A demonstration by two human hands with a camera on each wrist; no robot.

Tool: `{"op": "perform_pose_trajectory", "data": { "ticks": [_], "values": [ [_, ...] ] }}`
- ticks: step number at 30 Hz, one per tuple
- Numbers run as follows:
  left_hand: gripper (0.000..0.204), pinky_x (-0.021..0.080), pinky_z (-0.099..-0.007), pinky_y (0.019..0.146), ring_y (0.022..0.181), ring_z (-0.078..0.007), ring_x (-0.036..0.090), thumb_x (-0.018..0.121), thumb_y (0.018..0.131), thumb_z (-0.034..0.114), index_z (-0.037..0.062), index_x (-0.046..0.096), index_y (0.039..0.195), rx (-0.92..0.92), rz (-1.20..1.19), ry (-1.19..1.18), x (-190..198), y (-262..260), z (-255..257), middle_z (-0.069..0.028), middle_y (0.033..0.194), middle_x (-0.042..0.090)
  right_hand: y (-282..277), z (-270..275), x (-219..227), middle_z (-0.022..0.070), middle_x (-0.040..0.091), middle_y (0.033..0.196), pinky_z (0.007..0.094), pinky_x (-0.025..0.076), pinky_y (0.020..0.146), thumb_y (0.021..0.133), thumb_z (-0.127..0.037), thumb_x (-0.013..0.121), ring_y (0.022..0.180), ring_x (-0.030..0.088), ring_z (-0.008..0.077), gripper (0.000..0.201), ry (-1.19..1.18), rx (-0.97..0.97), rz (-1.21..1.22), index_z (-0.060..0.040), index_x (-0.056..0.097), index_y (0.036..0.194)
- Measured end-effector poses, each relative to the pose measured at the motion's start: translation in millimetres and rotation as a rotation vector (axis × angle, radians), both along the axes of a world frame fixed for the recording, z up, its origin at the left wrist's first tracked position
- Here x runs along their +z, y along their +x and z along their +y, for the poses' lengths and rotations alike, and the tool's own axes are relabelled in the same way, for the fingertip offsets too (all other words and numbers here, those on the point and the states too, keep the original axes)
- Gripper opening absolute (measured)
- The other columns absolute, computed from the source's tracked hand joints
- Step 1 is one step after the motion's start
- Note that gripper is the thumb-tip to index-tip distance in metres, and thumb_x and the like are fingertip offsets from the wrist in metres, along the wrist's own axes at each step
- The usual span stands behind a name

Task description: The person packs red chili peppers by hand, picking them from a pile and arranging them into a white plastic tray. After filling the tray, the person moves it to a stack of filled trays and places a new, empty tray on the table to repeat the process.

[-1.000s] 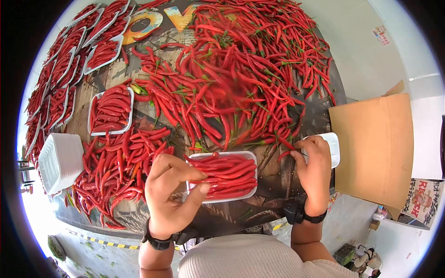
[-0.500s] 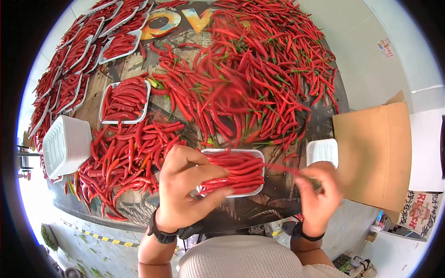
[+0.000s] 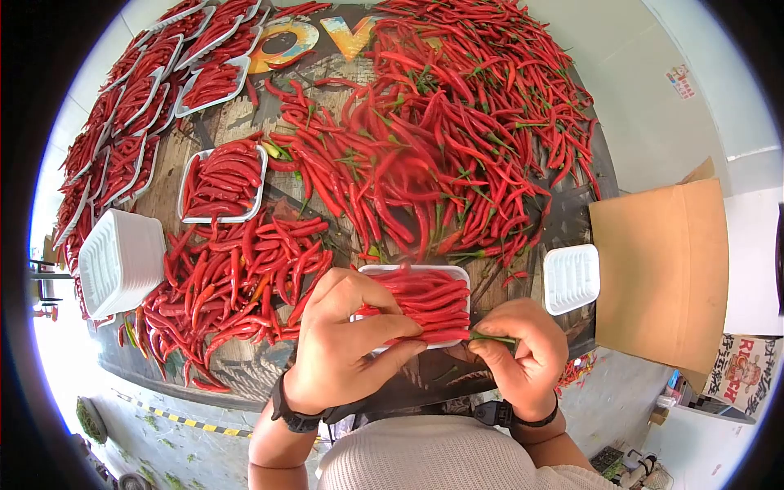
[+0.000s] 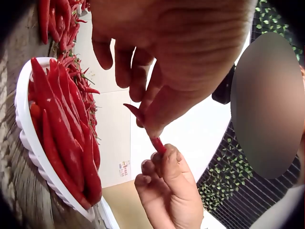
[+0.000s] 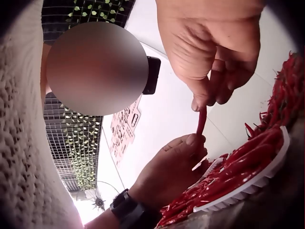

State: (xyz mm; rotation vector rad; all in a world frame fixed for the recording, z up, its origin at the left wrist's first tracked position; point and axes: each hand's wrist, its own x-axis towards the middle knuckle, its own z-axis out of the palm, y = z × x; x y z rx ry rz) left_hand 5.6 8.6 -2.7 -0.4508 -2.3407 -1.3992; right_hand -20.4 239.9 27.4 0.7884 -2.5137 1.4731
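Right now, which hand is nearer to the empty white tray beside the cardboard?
Right. In the head view, the right hand pinches a chili by its green stem, below and left of that white tray, apart from it; the left hand pinches the chili's red body, farther left.

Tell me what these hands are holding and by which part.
One red chili pepper: the left hand pinches its red body, the right hand its green stem.

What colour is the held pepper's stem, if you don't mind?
The stem is green, showing best in the head view.
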Motion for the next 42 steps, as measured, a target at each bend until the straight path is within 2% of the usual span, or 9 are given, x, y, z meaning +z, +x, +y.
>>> {"op": "perform_pose_trajectory", "data": {
  "ticks": [10, 15, 21, 31, 34, 37, 40, 41, 42],
  "values": [
    [0.026, 0.045, -0.0368, 0.074, 0.083, -0.0223, 0.059, 0.090, 0.059, 0.015, 0.0112, 0.078, 0.082, -0.028, -0.006, -0.012, -2, -2, -1, -0.0006, 0.087, 0.062, -6, 8, -3, 0.0084, 0.066, 0.080, 0.0326, 0.047, 0.066, 0.086, -0.007, 0.078, 0.070, 0.060, 0.0233, 0.010, -0.017, 0.085, -0.130, -0.0018, 0.069, 0.089],
    [0.024, 0.047, -0.0376, 0.075, 0.083, -0.0233, 0.060, 0.089, 0.063, 0.013, 0.0125, 0.077, 0.084, -0.113, -0.039, 0.009, 1, -3, -2, -0.0004, 0.091, 0.063, -2, 15, -6, 0.0074, 0.062, 0.087, 0.0293, 0.045, 0.071, 0.090, -0.008, 0.076, 0.077, 0.057, 0.0162, 0.015, -0.337, 0.175, -0.573, 0.0022, 0.066, 0.093],
    [0.025, 0.047, -0.0380, 0.076, 0.084, -0.0236, 0.060, 0.089, 0.063, 0.012, 0.0115, 0.077, 0.084, -0.161, -0.045, 0.029, 4, -2, -4, -0.0009, 0.091, 0.063, -1, 20, -18, 0.0057, 0.059, 0.091, 0.0274, 0.045, 0.075, 0.093, -0.014, 0.075, 0.082, 0.056, 0.0135, 0.020, -0.524, 0.263, -0.851, 0.0027, 0.064, 0.095],
    [0.023, 0.047, -0.0382, 0.076, 0.083, -0.0240, 0.060, 0.089, 0.064, 0.012, 0.0109, 0.076, 0.084, -0.179, -0.047, 0.051, 2, -1, -4, -0.0017, 0.091, 0.063, 3, 18, -23, 0.0059, 0.061, 0.095, 0.0269, 0.044, 0.076, 0.091, -0.020, 0.077, 0.084, 0.056, 0.0133, 0.024, -0.692, 0.371, -1.005, 0.0004, 0.065, 0.093],
    [0.023, 0.047, -0.0379, 0.076, 0.084, -0.0242, 0.060, 0.089, 0.064, 0.012, 0.0103, 0.077, 0.084, -0.147, -0.062, 0.016, 2, -1, -8, -0.0026, 0.091, 0.064, 2, 32, -13, 0.0066, 0.062, 0.086, 0.0281, 0.046, 0.072, 0.090, -0.024, 0.076, 0.079, 0.057, 0.0149, 0.027, -0.548, 0.310, -0.919, 0.0003, 0.065, 0.086],
    [0.022, 0.045, -0.0354, 0.076, 0.084, -0.0224, 0.059, 0.088, 0.064, 0.009, 0.0084, 0.077, 0.083, -0.032, -0.072, 0.019, 3, 0, -9, -0.0050, 0.091, 0.061, -2, 66, -1, 0.0095, 0.064, 0.080, 0.0313, 0.048, 0.065, 0.092, -0.026, 0.072, 0.077, 0.062, 0.0195, 0.031, -0.694, 0.322, -0.768, 0.0012, 0.066, 0.080],
    [0.020, 0.046, -0.0343, 0.074, 0.084, -0.0219, 0.058, 0.087, 0.066, 0.007, 0.0073, 0.077, 0.083, 0.062, -0.128, 0.088, 1, 3, -6, -0.0056, 0.091, 0.061, -19, 71, 42, 0.0152, 0.070, 0.085, 0.0336, 0.049, 0.060, 0.094, -0.032, 0.067, 0.084, 0.069, 0.0258, 0.037, -1.435, 1.571, -0.230, -0.0011, 0.064, 0.072],
    [0.019, 0.046, -0.0333, 0.073, 0.084, -0.0214, 0.058, 0.086, 0.066, 0.005, 0.0068, 0.077, 0.083, 0.071, -0.127, 0.097, 0, 3, -5, -0.0060, 0.092, 0.060, -21, 77, 50, 0.0152, 0.070, 0.085, 0.0336, 0.049, 0.060, 0.094, -0.032, 0.067, 0.084, 0.069, 0.0258, 0.037, -1.436, 1.566, -0.228, -0.0011, 0.064, 0.072],
    [0.019, 0.046, -0.0333, 0.073, 0.084, -0.0214, 0.058, 0.086, 0.066, 0.005, 0.0068, 0.077, 0.083, 0.066, -0.125, 0.097, -1, 3, -5, -0.0060, 0.092, 0.060, -23, 81, 59, 0.0172, 0.072, 0.088, 0.0342, 0.052, 0.064, 0.098, -0.027, 0.058, 0.083, 0.071, 0.0274, 0.035, -1.155, 1.723, -0.255, 0.0026, 0.070, 0.084]
  ]
}}
